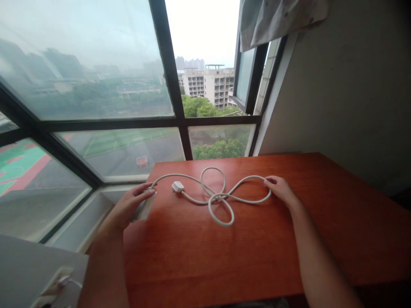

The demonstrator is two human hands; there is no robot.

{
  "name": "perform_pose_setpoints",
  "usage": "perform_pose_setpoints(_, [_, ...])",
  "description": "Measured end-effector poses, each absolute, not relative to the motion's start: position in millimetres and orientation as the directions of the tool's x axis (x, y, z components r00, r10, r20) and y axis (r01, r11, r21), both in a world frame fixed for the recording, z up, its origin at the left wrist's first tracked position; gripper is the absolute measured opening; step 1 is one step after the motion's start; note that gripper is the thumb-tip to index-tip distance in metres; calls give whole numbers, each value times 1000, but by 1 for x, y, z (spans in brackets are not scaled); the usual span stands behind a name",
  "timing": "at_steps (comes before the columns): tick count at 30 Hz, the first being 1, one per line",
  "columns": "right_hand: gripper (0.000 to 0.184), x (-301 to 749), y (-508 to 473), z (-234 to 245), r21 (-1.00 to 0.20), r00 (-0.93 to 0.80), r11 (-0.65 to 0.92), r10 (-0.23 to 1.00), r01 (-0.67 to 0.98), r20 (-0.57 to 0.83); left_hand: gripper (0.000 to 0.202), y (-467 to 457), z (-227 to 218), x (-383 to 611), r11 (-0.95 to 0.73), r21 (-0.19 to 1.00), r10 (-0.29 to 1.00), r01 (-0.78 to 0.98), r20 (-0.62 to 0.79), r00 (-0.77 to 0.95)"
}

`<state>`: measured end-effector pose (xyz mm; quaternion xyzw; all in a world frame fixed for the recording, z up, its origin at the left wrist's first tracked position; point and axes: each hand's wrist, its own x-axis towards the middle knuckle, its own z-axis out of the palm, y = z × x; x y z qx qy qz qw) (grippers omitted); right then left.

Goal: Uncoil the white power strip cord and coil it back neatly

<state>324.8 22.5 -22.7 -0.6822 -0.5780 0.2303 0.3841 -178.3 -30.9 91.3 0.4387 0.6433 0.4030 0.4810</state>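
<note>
Item: white power cable (221,197), lying loosely looped on a reddish-brown wooden surface (257,252).
Location: far half of the surface, near its back edge under the window; the run stretches from the far left corner toward the middle.
Form: three loose loops crossing at one point, one toward the back edge, one toward the near edge, one out to the right; not yet a tidy coil.
Plug end: small white connector (177,186) resting flat, just inside the left stretch of the cable.
Left hand (128,205): at the far left corner of the surface, fingers (148,192) curled lightly on the cable's left end where it meets the edge; whether they pinch it or only rest on it, I cannot tell.
Right hand (281,190): palm down beside the right loop, fingertips touching its outer bend; relaxed, not clenched around it.
Step in hand (judgement): both ends of the tangle are being held while the loops are sorted out.
Next move calls for (judgement): a firmer hold on one end, and lifting the crossing point clear so the loops can slide apart without knotting.
Surroundings: dark-framed window (180,122) behind the surface; pale wall (346,85) to the right; grey cloth (276,19) hanging at the upper right.
</note>
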Motion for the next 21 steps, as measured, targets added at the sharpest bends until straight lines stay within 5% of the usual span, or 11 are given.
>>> perform_pose_setpoints(12, [43,303,7,12,-951,137,40,987,307,86,62,-27,89,-170,243,955,968,172,-228,-102])
perform_pose_setpoints(17, [43,303,8,12,-929,177,66,974,363,139,62,-26,91,-155,216,967,975,132,-206,-88])
perform_pose_setpoints(21, [38,297,8,20,-840,333,140,874,525,354,57,-27,94,-127,195,981,981,12,-194,-22])
